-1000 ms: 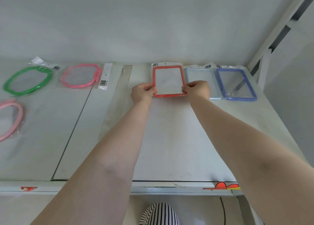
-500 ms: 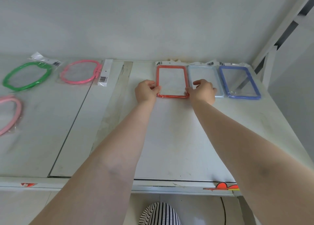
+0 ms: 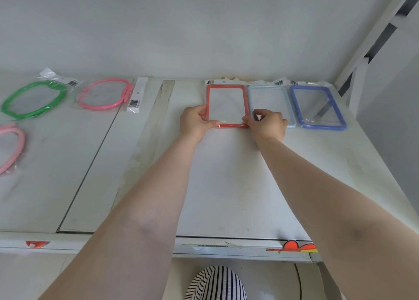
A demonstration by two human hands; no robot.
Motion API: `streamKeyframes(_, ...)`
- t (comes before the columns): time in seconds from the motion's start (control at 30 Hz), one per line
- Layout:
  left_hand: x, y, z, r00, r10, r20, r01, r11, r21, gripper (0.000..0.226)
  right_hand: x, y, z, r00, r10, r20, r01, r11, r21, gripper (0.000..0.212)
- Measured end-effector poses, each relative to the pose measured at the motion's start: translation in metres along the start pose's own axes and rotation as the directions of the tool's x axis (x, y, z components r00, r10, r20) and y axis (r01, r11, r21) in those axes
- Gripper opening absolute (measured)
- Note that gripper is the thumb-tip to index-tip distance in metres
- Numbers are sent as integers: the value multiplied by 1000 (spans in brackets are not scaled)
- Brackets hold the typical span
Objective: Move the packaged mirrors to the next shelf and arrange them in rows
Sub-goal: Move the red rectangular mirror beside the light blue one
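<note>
A red-framed packaged mirror [image 3: 226, 87] lies flat at the back of the right shelf [image 3: 226, 186]. My left hand [image 3: 195, 122] pinches its lower left corner and my right hand [image 3: 268, 125] pinches its lower right corner. Right beside it lies a pale blue-framed mirror [image 3: 267, 88], partly covered by my right hand, and then a dark blue-framed mirror [image 3: 317, 105]. The three form one row along the wall. On the left shelf lie a green oval mirror [image 3: 34, 99], a pink oval mirror [image 3: 104, 95] and another pink one [image 3: 13, 147] cut off by the frame's edge.
A seam with worn tape [image 3: 145, 145] divides the left and right shelves. A slanted white metal frame [image 3: 374, 50] rises at the far right. The wall [image 3: 204, 27] closes the back. A striped shoe [image 3: 215, 284] shows below the shelf's front edge.
The red mirror has slid back and to the right until it sits against the pale blue one near the wall. Both hands stayed on its lower corners.
</note>
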State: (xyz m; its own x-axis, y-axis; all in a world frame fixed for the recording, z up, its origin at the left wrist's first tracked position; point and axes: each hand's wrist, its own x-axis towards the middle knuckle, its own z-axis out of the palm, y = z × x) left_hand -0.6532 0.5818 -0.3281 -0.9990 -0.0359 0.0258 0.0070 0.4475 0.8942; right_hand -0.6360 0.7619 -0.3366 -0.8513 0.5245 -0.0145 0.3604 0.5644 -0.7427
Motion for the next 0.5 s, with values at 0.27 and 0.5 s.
streamKeyframes(0.27, 4, -4, 5, 998, -37, -43, 38, 999, 9, 71, 3, 1, 1, 1000, 9, -3, -9, 999, 32, 49)
streamKeyframes(0.5, 5, -4, 8, 997, -35, -74, 37, 999, 29, 69, 5, 1, 2, 1000, 26, -3, -26, 999, 35, 48)
